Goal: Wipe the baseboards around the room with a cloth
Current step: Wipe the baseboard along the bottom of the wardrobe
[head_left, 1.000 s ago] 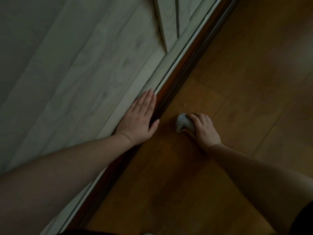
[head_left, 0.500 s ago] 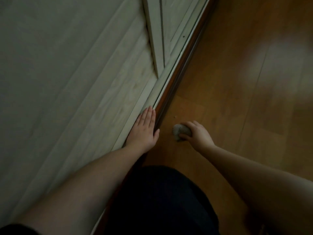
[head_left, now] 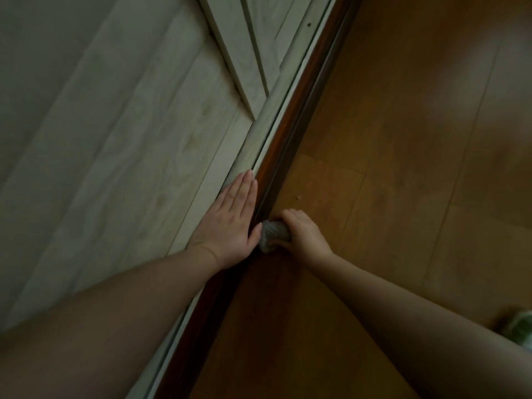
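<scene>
Two hands work at one baseboard (head_left: 290, 145), the dark brown strip that runs on a diagonal from the top of the view down to the bottom edge. On one side of it rises the pale wood-grain wall (head_left: 115, 139); on the other lies the brown plank floor (head_left: 403, 139).

One cloth (head_left: 273, 236), a small grey bunched wad, sits on the floor hard against the foot of the baseboard. The right hand (head_left: 305, 236) grips it, fingers curled over its top, and the wad touches the thumb of the other hand.

The left hand (head_left: 233, 226) holds nothing: it lies flat on the wall just above the baseboard, fingers straight and together, with the fingertips at the baseboard's upper edge and the thumb reaching down across it.

Along the baseboard beyond the cloth, toward the top of the view, the strip is bare, and the floor beside it is bare too save for two small specks just past the right hand. Toward the bottom of the view, both forearms cross the strip and the floor beside it. Two vertical trim pieces (head_left: 239, 53) come down the wall and meet the baseboard's upper edge farther along. One blurred pale-green thing (head_left: 518, 326) shows on the floor at the right edge of the view, well apart from the baseboard; what it is cannot be told.
</scene>
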Demonstrator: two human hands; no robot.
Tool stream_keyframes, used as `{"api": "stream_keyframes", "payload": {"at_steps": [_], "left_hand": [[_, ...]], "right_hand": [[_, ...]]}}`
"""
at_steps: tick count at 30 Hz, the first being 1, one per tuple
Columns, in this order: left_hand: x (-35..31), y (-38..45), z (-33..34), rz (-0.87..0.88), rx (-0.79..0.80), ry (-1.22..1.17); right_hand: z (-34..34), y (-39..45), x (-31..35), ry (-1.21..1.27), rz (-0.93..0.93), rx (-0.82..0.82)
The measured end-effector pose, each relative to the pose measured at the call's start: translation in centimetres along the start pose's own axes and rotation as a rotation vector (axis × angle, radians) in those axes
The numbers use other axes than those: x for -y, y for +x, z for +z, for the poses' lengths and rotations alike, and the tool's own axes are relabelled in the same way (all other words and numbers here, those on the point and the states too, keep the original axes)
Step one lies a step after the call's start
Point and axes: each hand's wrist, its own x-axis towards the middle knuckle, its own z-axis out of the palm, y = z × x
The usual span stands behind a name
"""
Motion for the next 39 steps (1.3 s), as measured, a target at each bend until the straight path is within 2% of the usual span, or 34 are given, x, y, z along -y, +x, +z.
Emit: {"api": "stream_keyframes", "payload": {"at_steps": [4,9,13,17,22,24,29,35,39], "left_hand": [[-0.2,-0.2,-0.3,-0.014,0.027,-0.016],[-0.3,-0.2,-0.5,-0.016,-0.014,-0.049],[-0.4,-0.2,-0.5,-0.017,-0.021,-0.062],[-0.4,-0.1,-0.4,-0.024,-0.012,-0.066],[-0.3,0.0,-0.5,-0.018,0.003,-0.051],[-0.3,0.1,-0.6,-0.020,0.024,-0.049],[-0.4,0.1,-1.1,-0.021,0.051,-0.048],[-0.5,-0.1,-1.2,-0.034,0.031,-0.032],[-0.5,-0.2,-1.1,-0.046,0.041,0.006]], "right_hand": [[-2.7,2.3,-0.4,-0.057,-0.078,0.095],[-7.9,7.4,-1.6,-0.157,-0.043,0.254],[-10.4,10.5,-2.5,-0.234,-0.101,0.328],[-13.0,12.9,-4.3,-0.135,-0.017,0.226],[-17.0,15.9,-6.6,0.007,0.269,-0.154],[-17.5,16.1,-7.0,0.001,0.290,-0.170],[-15.0,12.1,-6.0,0.024,0.196,-0.167],[-7.3,3.3,-2.5,0.091,0.020,-0.060],[-2.2,-0.4,0.0,0.110,0.031,-0.100]]}}
